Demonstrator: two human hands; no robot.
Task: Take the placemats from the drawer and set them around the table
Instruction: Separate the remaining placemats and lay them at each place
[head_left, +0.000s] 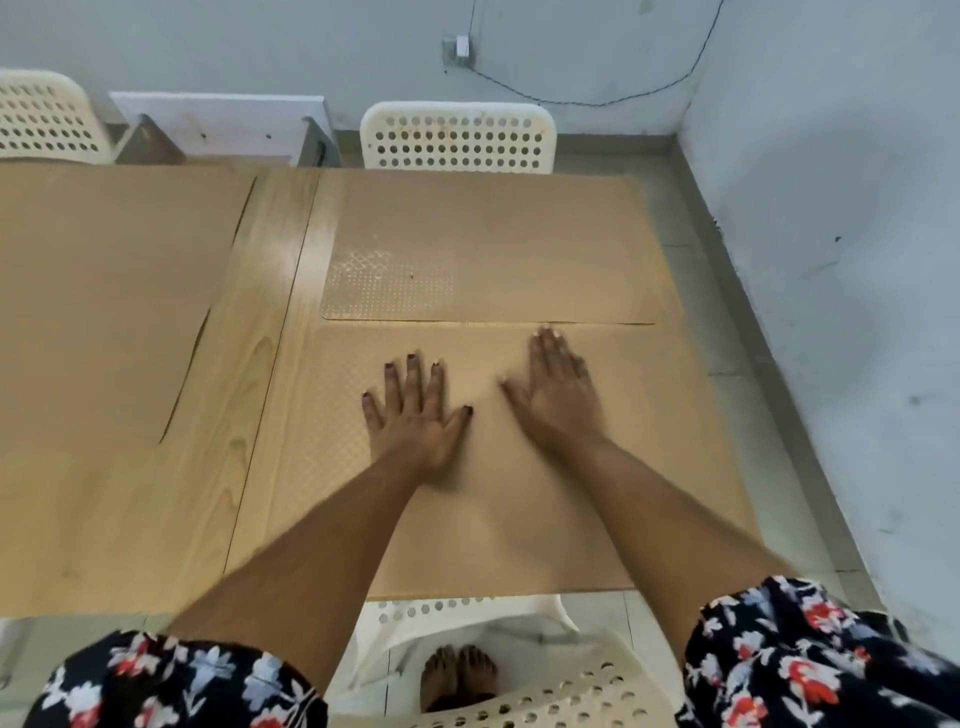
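A tan placemat (649, 467) lies flat on the wooden table (218, 415) right in front of me. My left hand (415, 410) and my right hand (558, 395) both rest palm down on it, fingers spread, holding nothing. A second tan placemat (519, 249) with a dotted texture lies just beyond it, at the far side. A third placemat (104, 301) covers the table's left part; one of its corners is slightly lifted.
A white perforated chair (457, 137) stands across the table, another (47, 119) at far left. A third chair (545, 691) is below me at the near edge. A white drawer unit (223, 124) stands against the wall. Tiled floor and wall lie to the right.
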